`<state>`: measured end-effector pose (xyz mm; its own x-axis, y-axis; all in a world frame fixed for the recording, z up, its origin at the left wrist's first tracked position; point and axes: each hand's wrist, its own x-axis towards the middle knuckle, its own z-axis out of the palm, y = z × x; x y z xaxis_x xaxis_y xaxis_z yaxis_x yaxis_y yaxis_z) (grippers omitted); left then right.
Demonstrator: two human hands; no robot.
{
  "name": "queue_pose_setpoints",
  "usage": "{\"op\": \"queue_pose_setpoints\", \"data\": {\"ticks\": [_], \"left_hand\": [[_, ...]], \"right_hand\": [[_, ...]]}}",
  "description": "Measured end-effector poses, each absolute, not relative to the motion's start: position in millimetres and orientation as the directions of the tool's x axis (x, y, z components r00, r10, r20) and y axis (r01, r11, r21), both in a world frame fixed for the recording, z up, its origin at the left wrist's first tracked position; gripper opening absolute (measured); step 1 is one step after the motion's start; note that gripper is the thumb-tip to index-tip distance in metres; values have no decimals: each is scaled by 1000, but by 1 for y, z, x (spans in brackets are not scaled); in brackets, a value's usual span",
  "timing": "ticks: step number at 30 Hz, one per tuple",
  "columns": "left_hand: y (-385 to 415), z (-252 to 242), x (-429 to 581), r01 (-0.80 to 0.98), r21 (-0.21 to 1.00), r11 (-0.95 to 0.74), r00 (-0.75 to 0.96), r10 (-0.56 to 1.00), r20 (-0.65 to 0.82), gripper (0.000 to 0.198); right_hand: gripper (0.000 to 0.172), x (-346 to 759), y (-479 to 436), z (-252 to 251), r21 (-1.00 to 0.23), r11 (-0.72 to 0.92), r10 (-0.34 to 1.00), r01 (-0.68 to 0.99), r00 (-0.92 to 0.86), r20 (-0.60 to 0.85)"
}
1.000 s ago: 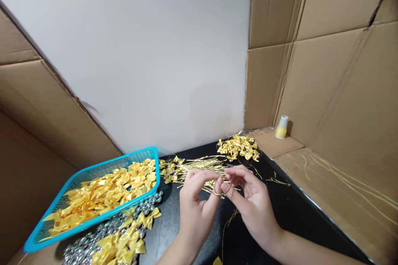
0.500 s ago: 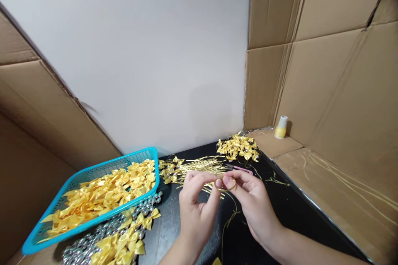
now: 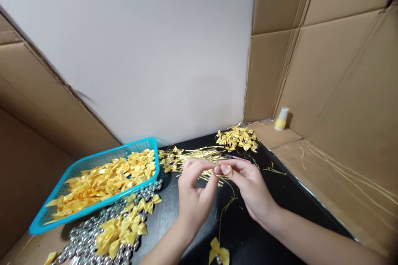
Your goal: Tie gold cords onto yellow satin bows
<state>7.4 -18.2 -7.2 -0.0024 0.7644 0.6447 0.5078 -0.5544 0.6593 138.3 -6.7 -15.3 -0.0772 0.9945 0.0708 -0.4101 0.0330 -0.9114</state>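
Observation:
My left hand [image 3: 196, 188] and my right hand [image 3: 251, 188] meet above the black table, thumb and index finger of each pinched together. Between their fingertips they hold a thin gold cord [image 3: 229, 203], bent into a small loop partly hidden by the fingers. The cord's tail trails down toward a yellow ribbon bow [image 3: 219, 250] with a silvery bead, lying at the lower edge of the view. Just beyond my hands lie many cut gold cord strips [image 3: 202, 155] and a pink-handled tool [image 3: 238, 158], partly covered by my right hand.
A turquoise basket [image 3: 40, 223] full of yellow bows [image 3: 105, 178] stands at left. Silver beads [image 3: 83, 234] and loose bows [image 3: 120, 230] lie before it. Beaded bows [image 3: 238, 137] are piled at the back. Cardboard walls [image 3: 342, 70] flank the table; a white-and-yellow cone [image 3: 281, 119] stands right.
The camera has tilted down slightly, bringing the beaded bow at the bottom more fully into view. The gold loop at my fingertips looks narrower; both hands keep their pinch.

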Motion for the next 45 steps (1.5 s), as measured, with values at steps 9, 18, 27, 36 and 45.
{"op": "queue_pose_setpoints", "data": {"ticks": [9, 18, 27, 36, 45], "left_hand": [[-15, -5, 9, 545, 630, -553, -7, 749, 663, 10], [-16, -5, 11, 561, 638, -527, -26, 759, 650, 10], [-14, -7, 12, 552, 659, -511, -35, 775, 631, 13], [-12, -6, 11, 554, 646, -525, 8, 780, 626, 11], [-13, 0, 3, 705, 404, -583, 157, 684, 712, 6]], "right_hand": [[12, 143, -1, -20, -938, 117, 985, -326, -81, 151], [12, 148, -4, -19, -956, 215, 974, -200, -23, 224], [7, 147, -4, -24, -956, 159, 984, -247, -44, 175], [14, 146, -3, -24, -969, 180, 980, -167, -59, 192], [14, 148, -3, -20, -943, 332, 942, 36, -56, 330]]}}
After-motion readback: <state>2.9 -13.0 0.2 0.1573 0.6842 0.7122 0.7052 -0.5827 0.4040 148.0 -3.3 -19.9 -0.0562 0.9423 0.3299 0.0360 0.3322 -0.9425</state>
